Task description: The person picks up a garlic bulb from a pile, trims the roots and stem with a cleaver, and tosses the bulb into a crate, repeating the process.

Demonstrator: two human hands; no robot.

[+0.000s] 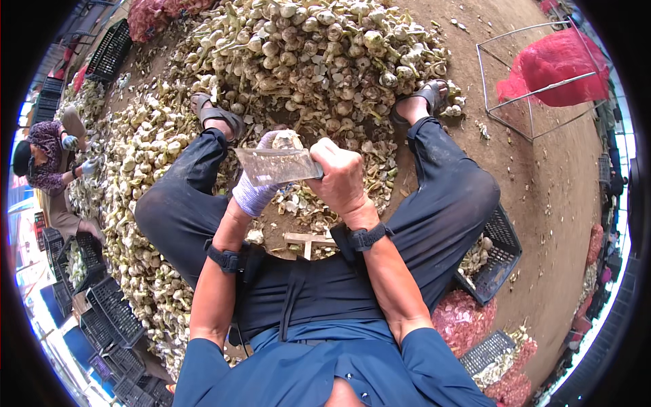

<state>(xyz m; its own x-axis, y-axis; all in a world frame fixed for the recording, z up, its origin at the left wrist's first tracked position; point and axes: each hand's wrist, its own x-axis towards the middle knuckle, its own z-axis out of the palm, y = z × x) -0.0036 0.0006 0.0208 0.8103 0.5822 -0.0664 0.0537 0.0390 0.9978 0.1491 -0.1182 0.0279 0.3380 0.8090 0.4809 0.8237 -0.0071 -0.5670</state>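
My left hand [255,195], in a pale lavender knit glove, is closed on a garlic bulb [287,139] at the centre of the head view, partly hidden behind the blade. My bare right hand [339,175] grips a broad cleaver [268,165], whose blade lies across the glove, just below the bulb. A large heap of garlic with stalks [312,47] lies in front of my sandalled feet, and more bulbs [135,190] spread along my left. Below my hands is a small piece of wood [303,239] between my legs.
A co-worker [47,156] with gloved hands bends at the far left, near stacked black crates [112,312]. A wire frame holding a red mesh bag [556,64] stands at the upper right. Another crate [495,251] and pink mesh sacks [458,315] lie by my right leg.
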